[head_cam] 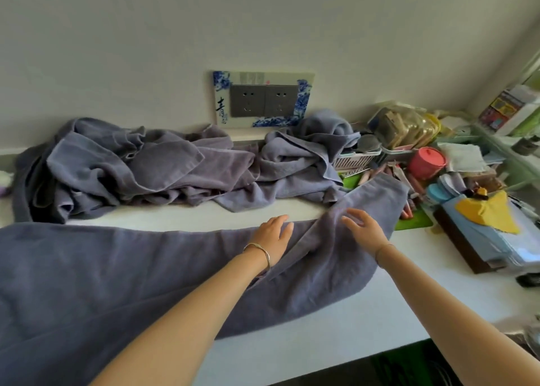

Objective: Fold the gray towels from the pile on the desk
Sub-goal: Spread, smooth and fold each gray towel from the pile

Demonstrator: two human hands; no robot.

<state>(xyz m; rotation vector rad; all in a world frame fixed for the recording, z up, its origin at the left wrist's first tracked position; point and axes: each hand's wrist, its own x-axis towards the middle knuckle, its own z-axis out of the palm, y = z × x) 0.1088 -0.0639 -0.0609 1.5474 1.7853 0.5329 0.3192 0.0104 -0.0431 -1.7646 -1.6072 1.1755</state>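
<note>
A white desk (pixel 394 312) ran along a plain pale wall (pixel 263 20), and a double socket plate (pixel 263 99) with a blue-and-white patterned border was fixed to the wall just above the desk's back edge. One gray towel (pixel 117 268) lay spread lengthwise across the front of the desk, its left part running out of view and its right end rising in a rumpled fold towards the clutter. The left grip (pixel 273 233) rested flat on this towel with fingers straight, holding nothing; a thin bracelet (pixel 260 251) circled its wrist. The right grip (pixel 365 229) was just beside it, fingers spread and relaxed over the towel's raised fold, also open; whether they pressed the cloth could not be told. Behind, against the wall, the pile of gray towels (pixel 131 166) sat crumpled and unfolded, stretching from the left end to below the socket plate and beyond. The right end of the desk was crowded: a white slatted basket (pixel 353 160), a pink lidded cup (pixel 426 159), a green mat (pixel 415 225) partly under the towel's end, and a yellow cloth (pixel 485 210) on a stack of papers.
</note>
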